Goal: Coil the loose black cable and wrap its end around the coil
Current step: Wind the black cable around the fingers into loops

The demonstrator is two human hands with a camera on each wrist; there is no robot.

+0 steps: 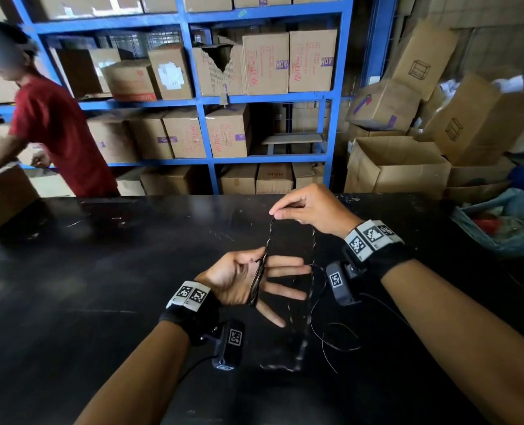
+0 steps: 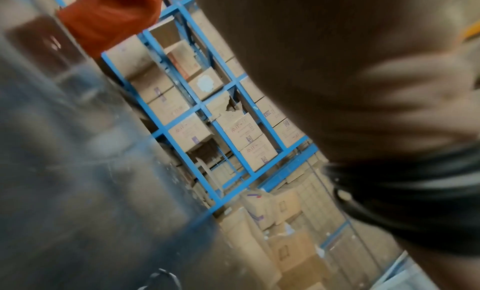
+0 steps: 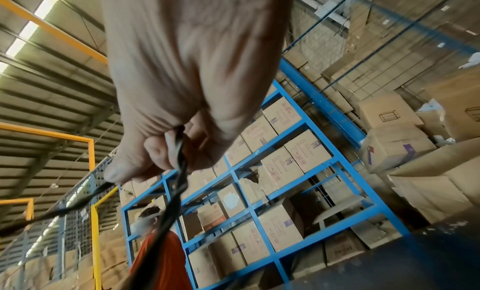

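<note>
Left hand [image 1: 248, 280], palm up, fingers spread as former; thumb pins gathered loops of thin black twisted cable [image 1: 259, 276]. Right hand [image 1: 308, 210], at 1 o'clock from left, pinches raised strand for next loop. Slack tail lies on glossy black counter [image 1: 101, 271] toward 5 o'clock.

The left wrist view is motion-blurred, its left hand [image 2: 350, 79] a featureless dark smear.
</note>
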